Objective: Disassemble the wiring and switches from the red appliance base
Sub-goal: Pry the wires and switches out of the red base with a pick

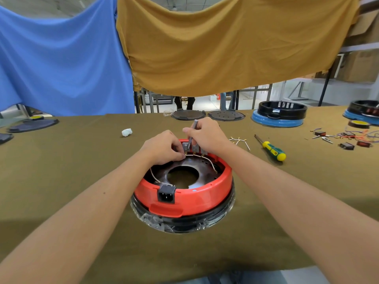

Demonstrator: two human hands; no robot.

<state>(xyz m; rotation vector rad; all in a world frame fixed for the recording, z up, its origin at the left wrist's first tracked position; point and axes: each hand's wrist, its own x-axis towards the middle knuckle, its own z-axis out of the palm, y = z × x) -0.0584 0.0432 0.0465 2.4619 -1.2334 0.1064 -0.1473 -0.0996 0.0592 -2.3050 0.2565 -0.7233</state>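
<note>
Red appliance base (184, 198) at mid-desk (82, 150), near the front edge; switches (193, 148) in a row along its far rim. Both hands there: left hand (164, 147) pinching a wire (202, 157) at the leftmost switch, right hand (206, 135) gripping a thin grey tool (192, 131), steeply upright, tip down among switches, probably prying terminals.

The table (82, 201) wears olive cloth. Red base (184, 196) at centre; screwdriver (270, 148) at two o'clock, loose switches (346, 140) beyond; white wad (127, 132) at eleven; blue base (279, 116) at one.
</note>
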